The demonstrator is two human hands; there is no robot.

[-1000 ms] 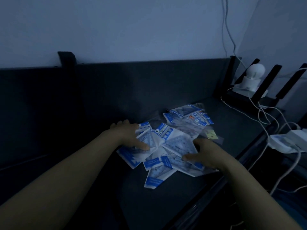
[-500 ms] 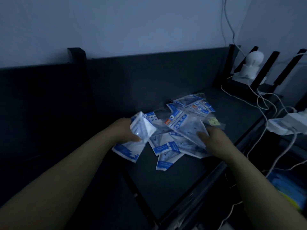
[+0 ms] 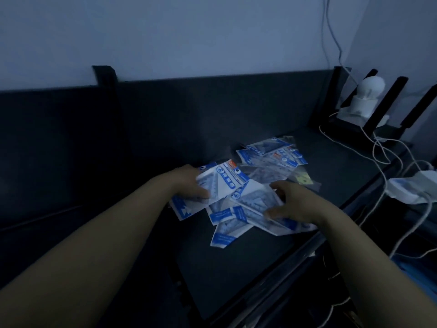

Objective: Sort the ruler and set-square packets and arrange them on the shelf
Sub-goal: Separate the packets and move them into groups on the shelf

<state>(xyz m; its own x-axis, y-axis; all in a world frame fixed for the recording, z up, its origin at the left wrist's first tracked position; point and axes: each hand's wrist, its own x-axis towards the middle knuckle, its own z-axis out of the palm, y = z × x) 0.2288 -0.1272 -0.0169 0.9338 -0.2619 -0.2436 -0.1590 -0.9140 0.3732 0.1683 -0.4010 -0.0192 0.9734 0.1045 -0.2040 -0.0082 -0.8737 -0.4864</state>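
A loose heap of blue-and-white ruler and set-square packets lies on the dark shelf. My left hand grips a raised packet at the heap's left side, thumb on top. My right hand holds the right edge of another packet on top of the heap. A second cluster of packets lies just behind, towards the back panel. The light is dim, so print on the packets is hard to read.
A dark back panel rises behind the shelf. At the far right stand a white round device between black posts, white cables and a white adapter. A small yellow-green tag lies beside the packets.
Both hands went from pressing on the heap to lifting packets. The left hand's packet has swung over towards the middle and the right hand has shifted along its packet's edge.
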